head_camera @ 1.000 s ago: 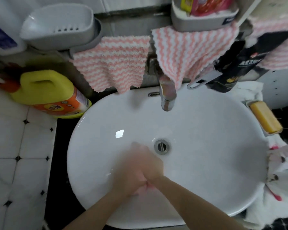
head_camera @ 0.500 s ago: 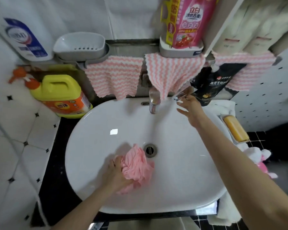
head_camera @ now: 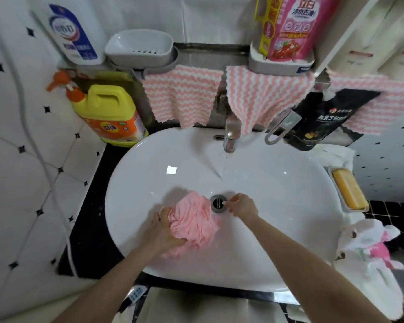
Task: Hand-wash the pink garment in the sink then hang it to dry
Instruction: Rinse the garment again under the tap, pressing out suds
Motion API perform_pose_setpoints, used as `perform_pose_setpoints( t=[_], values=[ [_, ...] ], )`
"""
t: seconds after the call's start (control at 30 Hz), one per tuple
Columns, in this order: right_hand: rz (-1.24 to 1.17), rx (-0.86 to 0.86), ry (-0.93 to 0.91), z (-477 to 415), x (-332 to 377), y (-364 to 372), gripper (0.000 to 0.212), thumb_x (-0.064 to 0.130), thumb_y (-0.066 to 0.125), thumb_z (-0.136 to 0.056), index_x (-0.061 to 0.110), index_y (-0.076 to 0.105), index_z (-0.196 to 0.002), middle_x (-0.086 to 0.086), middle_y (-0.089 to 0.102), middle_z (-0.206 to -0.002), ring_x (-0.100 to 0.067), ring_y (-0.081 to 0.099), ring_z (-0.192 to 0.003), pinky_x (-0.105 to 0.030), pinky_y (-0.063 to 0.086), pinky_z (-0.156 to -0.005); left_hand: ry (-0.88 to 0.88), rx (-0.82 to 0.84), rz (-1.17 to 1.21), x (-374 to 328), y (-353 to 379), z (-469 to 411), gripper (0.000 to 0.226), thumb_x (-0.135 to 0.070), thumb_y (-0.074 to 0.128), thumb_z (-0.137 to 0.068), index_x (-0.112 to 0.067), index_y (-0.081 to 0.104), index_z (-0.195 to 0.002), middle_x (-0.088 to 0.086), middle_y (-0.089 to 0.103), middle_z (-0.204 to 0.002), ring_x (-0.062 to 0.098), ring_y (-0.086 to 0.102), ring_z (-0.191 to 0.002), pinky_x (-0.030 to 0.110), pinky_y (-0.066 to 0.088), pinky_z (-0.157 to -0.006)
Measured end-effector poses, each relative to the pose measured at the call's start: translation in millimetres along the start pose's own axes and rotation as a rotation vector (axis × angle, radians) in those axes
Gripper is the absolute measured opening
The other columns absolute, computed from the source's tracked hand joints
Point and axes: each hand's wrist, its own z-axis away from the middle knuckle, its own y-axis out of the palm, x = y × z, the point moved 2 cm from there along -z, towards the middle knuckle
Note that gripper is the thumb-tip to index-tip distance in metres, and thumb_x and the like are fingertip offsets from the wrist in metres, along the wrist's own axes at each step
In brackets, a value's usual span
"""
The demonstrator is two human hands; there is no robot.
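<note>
A yellow detergent jug [head_camera: 110,115] stands left; striped pink-and-white cloths [head_camera: 182,96] hang below a grey soap dish [head_camera: 139,48] and a pink pouch [head_camera: 289,26]; a yellow soap bar [head_camera: 348,193] lies right.

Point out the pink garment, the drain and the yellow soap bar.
pink garment [head_camera: 194,220]: head view, bunched middle.
drain [head_camera: 214,201]: head view, metal ring's left side.
yellow soap bar [head_camera: 348,191]: head view, top face.
</note>
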Motion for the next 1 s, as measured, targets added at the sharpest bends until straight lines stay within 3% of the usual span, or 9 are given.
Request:
perform_pose_setpoints(
  t=[0.13, 0.27, 0.4, 0.57, 0.63, 0.7, 0.8, 0.9, 1.0],
  values=[
    [0.286, -0.146, -0.038, -4.1, -0.8, 18.8, 0.032, 0.051, 0.063, -0.082, 0.021, 0.059, -0.072, 0.001, 0.068, -0.080, -0.020, 0.060, -0.071, -0.024, 0.035, -0.052, -0.023, -0.026, 0.030, -3.4, -1.5, 5.8, 0.112, -0.068, 0.067, -0.038, -0.024, 0.022, -0.131, 0.000, 0.032, -0.119, 0.024, 0.051, -0.105, 0.031, 0.044, -0.078],
    [0.532, -0.218, -0.120, -4.5, 7.5, 28.9, 0.041, 0.061, 0.055, -0.083, 0.021, 0.063, -0.084, 0.003, 0.055, -0.070, -0.019, 0.053, -0.067, -0.025, 0.030, -0.049, -0.026, -0.050, 0.019, -2.3, 4.0, 6.9, 0.102, -0.050, 0.079, -0.059, -0.023, 0.018, -0.137, 0.003, 0.029, -0.129, 0.026, 0.046, -0.117, 0.030, 0.040, -0.086],
    [0.688, -0.209, -0.182, -10.9, 13.5, 29.6, 0.038, 0.058, 0.052, -0.084, 0.023, 0.065, -0.087, 0.007, 0.043, -0.060, -0.017, 0.051, -0.066, -0.024, 0.027, -0.046, -0.041, -0.101, 0.013, -3.2, 5.3, 6.9, 0.098, -0.046, 0.081, -0.061, -0.024, 0.021, -0.135, 0.003, 0.032, -0.126, 0.025, 0.046, -0.117, 0.033, 0.042, -0.088],
    [0.745, -0.173, -0.236, -21.5, 17.8, 26.1, 0.028, 0.051, 0.057, -0.082, 0.027, 0.065, -0.094, 0.006, 0.058, -0.073, -0.016, 0.064, -0.083, -0.023, 0.032, -0.053, -0.042, -0.079, 0.013, -2.2, 7.0, 6.8, 0.106, -0.058, 0.075, -0.050, -0.025, 0.021, -0.134, -0.001, 0.031, -0.120, 0.024, 0.047, -0.113, 0.033, 0.043, -0.085],
    [0.686, -0.153, -0.233, -23.2, 15.7, 20.5, 0.027, 0.051, 0.058, -0.083, 0.026, 0.064, -0.093, 0.002, 0.067, -0.084, -0.017, 0.066, -0.086, -0.024, 0.037, -0.058, -0.054, -0.061, 0.002, -4.1, 7.1, 6.4, 0.107, -0.060, 0.075, -0.049, -0.026, 0.020, -0.135, 0.000, 0.032, -0.122, 0.023, 0.046, -0.115, 0.033, 0.043, -0.086],
    [0.538, -0.091, -0.155, -23.2, 10.3, 12.0, 0.032, 0.054, 0.058, -0.084, 0.022, 0.065, -0.085, 0.001, 0.069, -0.077, -0.015, 0.066, -0.074, -0.024, 0.039, -0.055, -0.077, -0.030, -0.007, -4.1, 6.5, 3.7, 0.115, -0.069, 0.069, -0.040, -0.026, 0.021, -0.135, 0.001, 0.033, -0.122, 0.023, 0.046, -0.114, 0.032, 0.043, -0.086],
    [0.037, 0.121, -0.157, -15.5, -1.6, 3.3, 0.022, 0.044, 0.067, -0.083, 0.023, 0.070, -0.090, -0.003, 0.070, -0.081, -0.015, 0.061, -0.063, -0.029, 0.048, -0.062, -0.107, 0.035, 0.121, -5.4, 4.3, -2.0, 0.110, -0.066, 0.074, -0.045, -0.023, 0.026, -0.134, -0.002, 0.043, -0.121, 0.023, 0.052, -0.111, 0.033, 0.046, -0.089],
    [-0.319, 0.527, -0.232, 18.2, -4.3, -3.8, 0.048, 0.047, 0.068, -0.081, 0.043, 0.052, -0.125, 0.013, 0.060, -0.121, -0.007, 0.060, -0.101, -0.027, 0.052, -0.076, -0.220, 0.074, 0.464, -22.3, 5.2, -13.9, 0.095, -0.071, 0.070, -0.056, -0.021, 0.038, -0.130, -0.003, 0.054, -0.122, 0.021, 0.056, -0.109, 0.030, 0.045, -0.092],
    [-0.378, 0.653, -0.288, 44.6, -0.6, -10.4, 0.073, 0.044, 0.072, -0.075, 0.048, 0.034, -0.136, 0.016, 0.055, -0.131, -0.008, 0.056, -0.117, -0.032, 0.053, -0.089, -0.185, 0.099, 0.540, -48.9, 7.2, -24.6, 0.065, -0.068, 0.059, -0.075, -0.025, 0.051, -0.123, -0.003, 0.060, -0.117, 0.017, 0.057, -0.104, 0.025, 0.043, -0.084]
  ],
)
